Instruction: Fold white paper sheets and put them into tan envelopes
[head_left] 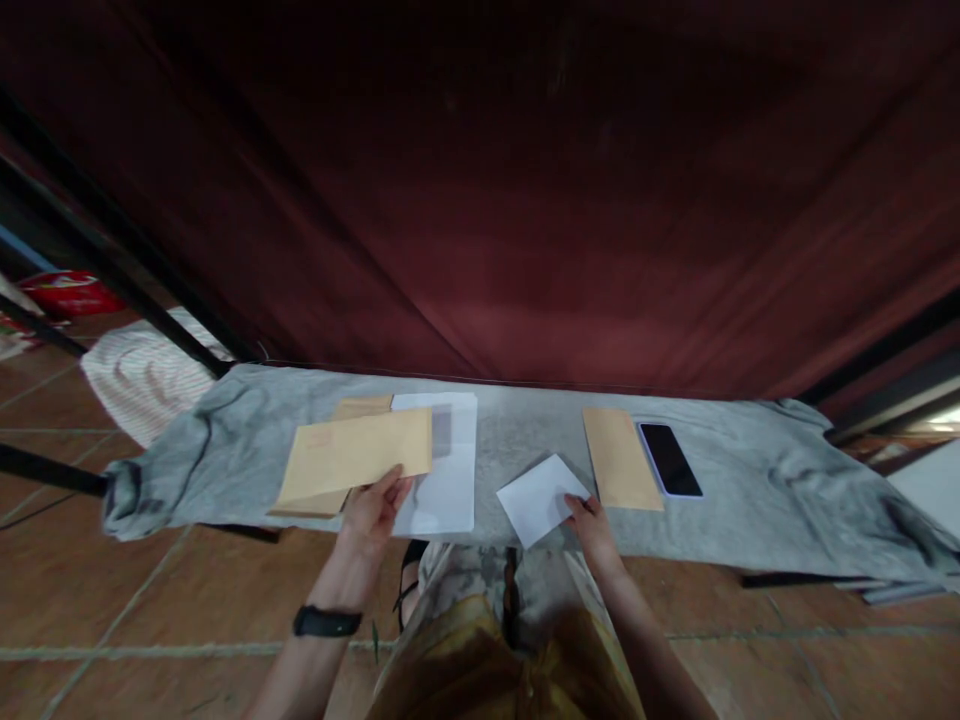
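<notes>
My left hand pinches the lower edge of a tan envelope, which is tilted above other brown envelopes on the left of the cloth. Partly beneath it lies a stack of white paper sheets. A folded white paper is gripped at its right side by my right hand, fingers closed, a little above the cloth. Another brown envelope lies flat just beyond that hand, with a dark-screened phone in a pale case right beside it.
A grey cloth covers the narrow bench. Behind it hangs a dark red curtain, with black metal bars at both sides. A striped cloth and a red bag are at the left, over a tiled floor.
</notes>
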